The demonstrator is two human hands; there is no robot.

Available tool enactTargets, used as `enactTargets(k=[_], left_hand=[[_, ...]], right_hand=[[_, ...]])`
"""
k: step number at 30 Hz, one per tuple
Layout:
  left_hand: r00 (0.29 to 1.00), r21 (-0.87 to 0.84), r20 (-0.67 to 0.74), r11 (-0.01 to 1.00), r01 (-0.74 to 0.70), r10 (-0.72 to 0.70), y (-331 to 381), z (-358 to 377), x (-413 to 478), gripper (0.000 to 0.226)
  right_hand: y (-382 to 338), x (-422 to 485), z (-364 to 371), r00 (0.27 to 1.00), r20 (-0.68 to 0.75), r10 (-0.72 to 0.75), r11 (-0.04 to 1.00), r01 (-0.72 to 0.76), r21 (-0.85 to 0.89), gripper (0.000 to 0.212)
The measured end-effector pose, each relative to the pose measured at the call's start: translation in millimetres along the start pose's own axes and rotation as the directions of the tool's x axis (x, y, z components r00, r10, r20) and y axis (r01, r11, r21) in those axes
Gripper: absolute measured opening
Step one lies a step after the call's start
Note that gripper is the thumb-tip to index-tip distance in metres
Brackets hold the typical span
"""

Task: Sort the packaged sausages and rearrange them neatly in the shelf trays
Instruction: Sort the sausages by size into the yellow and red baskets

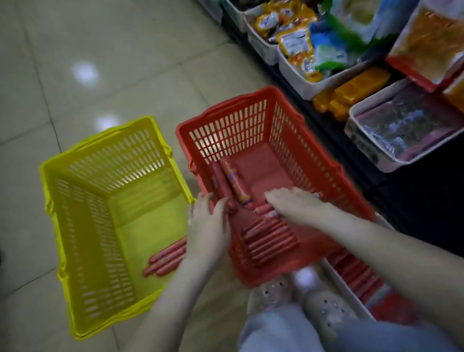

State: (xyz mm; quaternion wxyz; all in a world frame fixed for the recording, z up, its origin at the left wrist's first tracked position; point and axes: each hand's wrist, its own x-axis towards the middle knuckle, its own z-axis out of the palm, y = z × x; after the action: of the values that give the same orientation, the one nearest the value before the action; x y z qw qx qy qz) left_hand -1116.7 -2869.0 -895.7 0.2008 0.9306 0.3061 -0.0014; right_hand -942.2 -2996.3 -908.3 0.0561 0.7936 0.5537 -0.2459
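1. Fingers [199, 207] of the left hand [208, 226] lie spread and fairly straight at the left inner wall of the red basket [296, 146]. The thumb side sits just beside the near end of a dark red sausage [220, 182], and the hand clasps nothing that shows.
2. The right hand [296, 203] reaches palm down into the same basket. Its fingers [274, 195] bend over the ends of a row of red sausages [265, 237] stacked along the basket's near wall. Whether they actually grasp one cannot be told.
3. An orange-wrapped sausage [236, 181] lies lengthwise on the basket floor, touching the dark red one. It carries a small purple and yellow mark, too blurred to read.
4. The yellow basket [80, 232] stands on the tiled floor [112, 57] just left of the red one. A small bunch of sausages [166, 256] lies at its near right corner.
5. On the right, a near shelf tray [347, 291] by the person's knee holds more red packs [354, 275].
6. Farther along the shelf, a white tray [389, 166] holds clear and purple packets. Other trays hold orange-yellow pouches [294, 39] with white label panels, whose print is smeared and unreadable.
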Motion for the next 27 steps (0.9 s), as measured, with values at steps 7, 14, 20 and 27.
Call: enactTargets(k=[7, 14, 20, 27], left_hand=[[0.997, 0.209, -0.071, 0.978, 0.026, -0.012, -31.3, 65.5, 52.2, 0.05], [0.989, 0.251, -0.15, 0.968, 0.027, 0.012, -33.3, 76.7, 54.9, 0.046], [0.987, 0.274, -0.162, 0.961, 0.046, -0.001, -30.6, 77.5, 52.9, 0.04], [0.978, 0.267, -0.207, 0.962, 0.05, 0.007, -29.7, 77.1, 52.9, 0.038]], right_hand=[[4.7, 114.2, 107.6, 0.983, 0.171, -0.072, 0.98, 0.101, -0.17, 0.035], [11.3, 164.9, 155.7, 0.938, 0.348, -0.003, 0.999, 0.018, -0.04, 0.077], [20.0, 155.3, 145.5, 0.908, 0.407, -0.103, 0.993, 0.071, 0.092, 0.097], [47.6, 141.3, 148.8, 0.978, 0.197, -0.071, 0.986, 0.099, -0.137, 0.066]])
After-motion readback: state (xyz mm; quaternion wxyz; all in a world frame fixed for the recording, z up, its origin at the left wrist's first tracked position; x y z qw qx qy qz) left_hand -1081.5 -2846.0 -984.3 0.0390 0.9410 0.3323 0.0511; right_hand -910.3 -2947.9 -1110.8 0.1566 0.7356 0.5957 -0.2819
